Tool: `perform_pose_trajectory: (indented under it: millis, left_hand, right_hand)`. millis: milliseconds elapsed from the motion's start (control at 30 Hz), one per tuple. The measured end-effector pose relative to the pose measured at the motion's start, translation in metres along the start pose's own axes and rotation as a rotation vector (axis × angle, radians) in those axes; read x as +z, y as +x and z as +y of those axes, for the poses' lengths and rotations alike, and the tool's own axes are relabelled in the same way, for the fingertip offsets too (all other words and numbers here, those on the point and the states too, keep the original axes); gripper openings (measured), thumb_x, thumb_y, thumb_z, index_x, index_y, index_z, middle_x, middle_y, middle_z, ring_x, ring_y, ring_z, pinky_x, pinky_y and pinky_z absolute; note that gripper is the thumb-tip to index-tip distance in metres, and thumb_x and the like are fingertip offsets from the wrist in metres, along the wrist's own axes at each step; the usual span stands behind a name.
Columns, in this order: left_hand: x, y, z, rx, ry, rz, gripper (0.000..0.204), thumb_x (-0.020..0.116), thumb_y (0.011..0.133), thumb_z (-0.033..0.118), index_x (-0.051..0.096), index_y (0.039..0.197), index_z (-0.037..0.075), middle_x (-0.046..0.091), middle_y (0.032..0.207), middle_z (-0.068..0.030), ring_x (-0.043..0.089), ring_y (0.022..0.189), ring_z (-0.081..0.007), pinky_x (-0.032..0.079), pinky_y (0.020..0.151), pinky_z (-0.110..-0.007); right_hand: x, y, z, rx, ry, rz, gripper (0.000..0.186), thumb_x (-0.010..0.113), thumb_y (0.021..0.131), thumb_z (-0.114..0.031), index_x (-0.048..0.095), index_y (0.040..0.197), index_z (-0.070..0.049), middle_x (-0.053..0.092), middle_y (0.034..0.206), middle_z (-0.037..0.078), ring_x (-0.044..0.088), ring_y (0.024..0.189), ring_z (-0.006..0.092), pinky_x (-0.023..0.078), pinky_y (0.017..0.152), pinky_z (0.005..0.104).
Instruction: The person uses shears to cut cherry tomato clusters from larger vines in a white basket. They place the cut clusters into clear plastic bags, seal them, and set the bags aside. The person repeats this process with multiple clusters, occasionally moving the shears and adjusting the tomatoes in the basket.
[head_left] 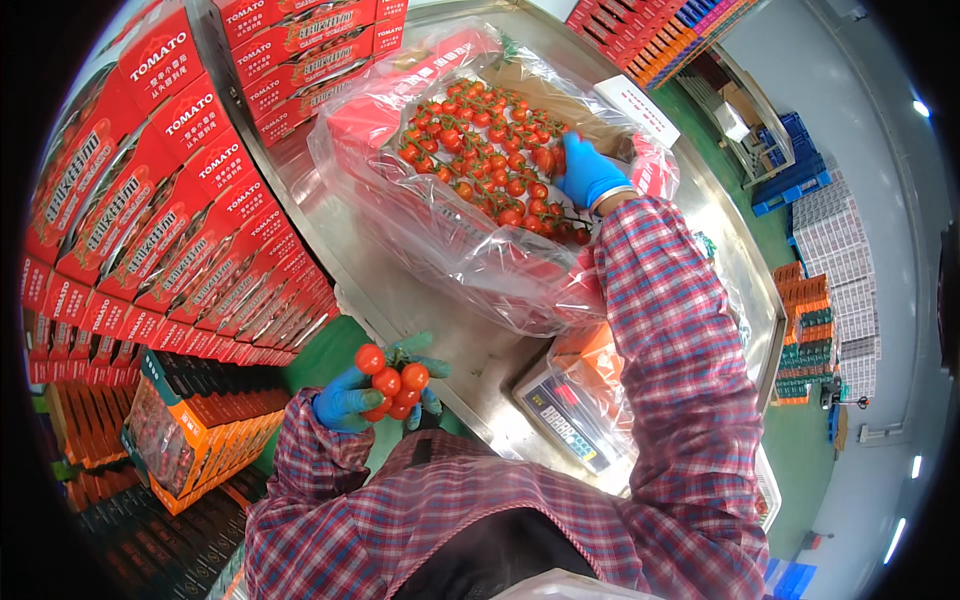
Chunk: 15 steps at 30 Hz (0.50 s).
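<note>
My left hand [345,403], in a blue glove, is closed around a small bunch of red cherry tomatoes [393,385] near the table's front left edge. My right hand [590,172], also gloved, reaches into a red carton [370,118] lined with clear plastic [450,260], its fingers closed on tomatoes at the right side of a mass of vine tomatoes [470,140]; the fingertips are partly hidden. The carton rests on a steel table [390,300]. Below it, partly behind my right forearm, are a digital scale [565,425] and an orange package [585,350] in plastic.
Tall stacks of red cartons [150,200] stand at the left and back, orange boxes [200,430] low at the left. A small white box [635,108] sits by the carton. Beyond the table are blue crates [785,165], pale carton stacks [830,240] and green floor [805,480].
</note>
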<state>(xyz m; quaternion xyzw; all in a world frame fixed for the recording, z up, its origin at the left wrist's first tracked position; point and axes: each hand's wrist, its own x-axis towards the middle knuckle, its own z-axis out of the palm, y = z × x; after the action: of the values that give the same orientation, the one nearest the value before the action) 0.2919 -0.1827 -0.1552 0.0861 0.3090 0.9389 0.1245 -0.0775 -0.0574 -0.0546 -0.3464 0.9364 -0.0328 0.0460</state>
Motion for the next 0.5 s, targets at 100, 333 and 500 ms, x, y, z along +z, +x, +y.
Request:
perform_pose_trajectory:
  millis: [100, 333, 500]
  left_hand:
    - [-0.003, 0.007, 0.022, 0.004, 0.063, 0.002, 0.083, 0.066, 0.078, 0.032, 0.019, 0.142, 0.010, 0.038, 0.135, -0.0190, 0.052, 0.108, -0.0296, 0.045, 0.081, -0.037]
    - [0.027, 0.095, 0.099, 0.011, 0.445, -0.228, 0.068, 0.059, 0.082, 0.016, 0.024, 0.140, 0.007, 0.040, 0.135, -0.0143, 0.049, 0.114, -0.0247, 0.040, 0.094, -0.038]
    - [0.036, 0.234, 0.146, 0.188, 1.777, -0.100, 0.063, 0.056, 0.081, 0.011, 0.031, 0.138, 0.012, 0.044, 0.131, -0.0149, 0.049, 0.114, -0.0294, 0.039, 0.096, -0.037]
  right_hand:
    - [0.013, 0.009, 0.012, 0.035, -0.200, -0.028, 0.032, 0.050, 0.085, -0.019, 0.051, 0.115, -0.008, 0.053, 0.114, 0.021, 0.054, 0.103, 0.0384, 0.047, 0.085, 0.0442]
    - [-0.019, -0.008, 0.034, -0.331, 0.265, -0.043, 0.055, 0.062, 0.081, -0.012, 0.041, 0.132, -0.012, 0.050, 0.122, 0.014, 0.054, 0.102, 0.0250, 0.045, 0.088, 0.0354]
    - [-0.094, -0.129, 0.074, -0.325, 0.757, 0.147, 0.045, 0.056, 0.084, -0.006, 0.046, 0.128, -0.008, 0.053, 0.117, 0.008, 0.053, 0.102, 0.0152, 0.044, 0.088, 0.0284]
